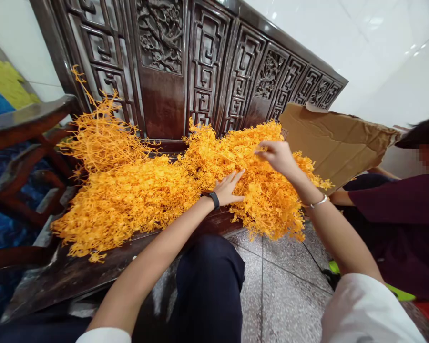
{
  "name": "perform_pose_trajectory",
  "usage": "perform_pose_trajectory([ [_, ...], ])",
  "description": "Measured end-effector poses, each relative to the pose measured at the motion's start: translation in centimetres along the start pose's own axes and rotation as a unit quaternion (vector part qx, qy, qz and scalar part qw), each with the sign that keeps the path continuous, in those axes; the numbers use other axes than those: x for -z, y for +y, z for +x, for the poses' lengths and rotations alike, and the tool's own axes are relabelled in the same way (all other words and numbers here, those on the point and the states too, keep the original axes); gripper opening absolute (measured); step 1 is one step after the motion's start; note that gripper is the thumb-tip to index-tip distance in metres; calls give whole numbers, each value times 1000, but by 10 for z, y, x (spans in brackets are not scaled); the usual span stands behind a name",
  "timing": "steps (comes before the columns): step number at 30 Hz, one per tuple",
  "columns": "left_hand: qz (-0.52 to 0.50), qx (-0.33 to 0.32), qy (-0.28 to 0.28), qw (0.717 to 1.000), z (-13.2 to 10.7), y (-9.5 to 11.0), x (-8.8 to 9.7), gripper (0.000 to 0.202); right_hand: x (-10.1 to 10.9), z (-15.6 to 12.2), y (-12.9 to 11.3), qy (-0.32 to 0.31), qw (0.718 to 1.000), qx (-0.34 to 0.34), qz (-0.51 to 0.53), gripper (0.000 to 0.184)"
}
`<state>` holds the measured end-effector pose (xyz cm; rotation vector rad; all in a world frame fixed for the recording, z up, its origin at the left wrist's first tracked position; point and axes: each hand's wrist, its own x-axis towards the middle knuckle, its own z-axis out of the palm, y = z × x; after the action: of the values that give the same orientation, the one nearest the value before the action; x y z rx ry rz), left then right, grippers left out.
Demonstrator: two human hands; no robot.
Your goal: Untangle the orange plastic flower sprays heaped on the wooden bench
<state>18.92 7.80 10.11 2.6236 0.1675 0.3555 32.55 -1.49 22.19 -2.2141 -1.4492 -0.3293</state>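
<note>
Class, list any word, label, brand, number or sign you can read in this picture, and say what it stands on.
None can be read.
Orange pieces: no lettering visible.
Bench: carved patterns, no legible writing.
Cardboard: no print visible on the side shown.
Wristband: too small to tell whether it bears a mark.

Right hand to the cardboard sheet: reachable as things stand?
Probably yes. The right hand is over the orange pile, and the cardboard sheet stands close by on its right. Its upper face looks unobstructed; only some orange pieces overlap the lower part.
</note>
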Motion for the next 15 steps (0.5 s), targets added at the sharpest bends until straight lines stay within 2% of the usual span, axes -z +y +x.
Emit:
perform_pose_trajectory([
  [2, 17, 11, -52, 998, 2, -5, -9, 93, 10, 16, 11, 116, 979, -64, 158, 9],
  [4, 50, 23, -99, 994, 5, -9, -18, 97, 16, 27, 22, 210, 925, -113, 296, 11],
  [6, 67, 31, -125, 989, 8, -11, -23, 100, 18, 35, 32, 280, 874, -133, 374, 12],
  [7, 68, 34, -133, 988, 10, -11, -24, 100, 19, 38, 36, 305, 857, -130, 394, 12],
  [9, 71, 44, -136, 987, 12, -10, -24, 98, 20, 43, 41, 335, 837, -111, 418, 8],
  [12, 82, 64, -134, 986, 16, -8, -25, 92, 23, 51, 40, 358, 825, -85, 429, 8],
  [15, 82, 77, -138, 984, 18, -7, -28, 90, 27, 59, 36, 392, 816, -91, 415, 11],
])
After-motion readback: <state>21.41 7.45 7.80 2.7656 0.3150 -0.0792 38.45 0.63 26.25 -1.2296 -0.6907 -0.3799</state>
